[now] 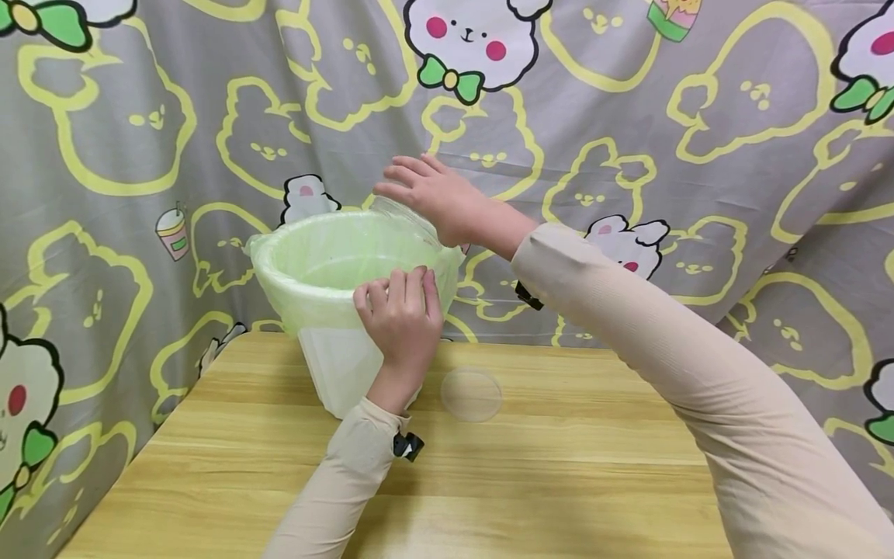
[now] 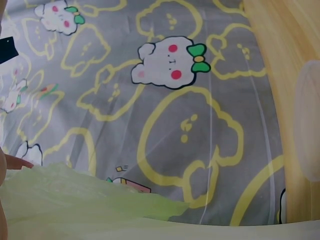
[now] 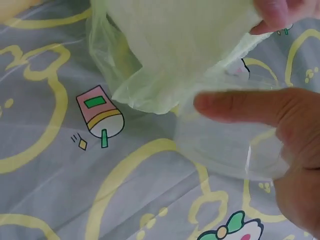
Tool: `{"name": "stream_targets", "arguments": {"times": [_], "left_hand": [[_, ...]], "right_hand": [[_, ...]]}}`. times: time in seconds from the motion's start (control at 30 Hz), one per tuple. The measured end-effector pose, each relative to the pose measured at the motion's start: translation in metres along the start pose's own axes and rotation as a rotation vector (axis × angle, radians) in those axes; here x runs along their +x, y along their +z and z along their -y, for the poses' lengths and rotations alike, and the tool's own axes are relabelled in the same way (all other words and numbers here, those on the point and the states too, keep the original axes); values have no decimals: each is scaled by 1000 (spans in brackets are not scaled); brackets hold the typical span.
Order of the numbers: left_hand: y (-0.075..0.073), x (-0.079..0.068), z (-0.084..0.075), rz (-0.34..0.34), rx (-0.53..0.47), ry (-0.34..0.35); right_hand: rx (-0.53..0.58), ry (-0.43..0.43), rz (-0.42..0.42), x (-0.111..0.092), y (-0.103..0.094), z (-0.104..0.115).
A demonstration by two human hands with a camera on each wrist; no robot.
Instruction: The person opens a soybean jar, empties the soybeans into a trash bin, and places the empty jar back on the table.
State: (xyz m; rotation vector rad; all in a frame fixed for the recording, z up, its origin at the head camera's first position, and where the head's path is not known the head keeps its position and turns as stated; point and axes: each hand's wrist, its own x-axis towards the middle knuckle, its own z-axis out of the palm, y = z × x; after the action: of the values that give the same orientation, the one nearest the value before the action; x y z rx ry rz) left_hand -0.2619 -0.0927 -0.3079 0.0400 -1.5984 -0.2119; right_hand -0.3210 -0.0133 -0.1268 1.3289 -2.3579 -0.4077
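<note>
A white trash bin (image 1: 342,361) lined with a pale green plastic bag (image 1: 275,299) stands on the table. My left hand (image 1: 403,320) grips the near right part of its rim over the bag. Above the far right rim, my right hand (image 1: 443,198) holds a clear plastic tub (image 3: 225,142), its thumb along the side in the right wrist view. In the head view the tub is tilted beside the bin's mouth and mostly covered by the hand. A clear round lid (image 1: 471,394) lies flat on the wood, right of the bin.
The wooden table (image 1: 559,458) ends at a grey patterned curtain (image 1: 615,101) hanging behind and along the left side. Small black straps or cameras sit at both wrists.
</note>
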Motion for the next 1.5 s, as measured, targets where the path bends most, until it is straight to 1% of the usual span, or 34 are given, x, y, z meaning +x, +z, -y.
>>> {"name": "stream_targets", "arguments": {"times": [0.17,0.33,0.43,0.53,0.6,0.7,0.8,0.87,0.93,1.1,1.27,1.37,1.5], "left_hand": [[0,1,0,5,-2,-3],[-1,2,-1,13,0,-6],[0,2,-1,21,2,-6],[0,2,-1,20,6,-2],[0,1,-1,14,5,0],[1,1,-2,5,1,1],[2,2,-2,8,-2,-5],[2,2,-2,12,-1,-8],[2,2,-2,16,0,-8],[2,2,-2,19,4,-6],[2,0,-1,20,8,-8],[2,-1,-1,18,9,-8],[3,0,0,9,10,-9]], "right_hand": [[-21,15,-51,0,-1,-1],[-47,3,-48,0,-1,1],[-65,7,-61,1,2,2],[-45,10,-51,1,4,3],[-58,20,-58,2,3,4],[-34,32,-67,1,2,4],[-46,30,-82,1,-1,4],[-30,22,-79,0,-1,4],[-42,15,-76,0,-1,4],[-19,9,-50,-4,2,1],[49,37,-31,-11,1,-7],[122,66,-36,-18,-2,-14],[263,116,-82,-31,-4,-29]]}}
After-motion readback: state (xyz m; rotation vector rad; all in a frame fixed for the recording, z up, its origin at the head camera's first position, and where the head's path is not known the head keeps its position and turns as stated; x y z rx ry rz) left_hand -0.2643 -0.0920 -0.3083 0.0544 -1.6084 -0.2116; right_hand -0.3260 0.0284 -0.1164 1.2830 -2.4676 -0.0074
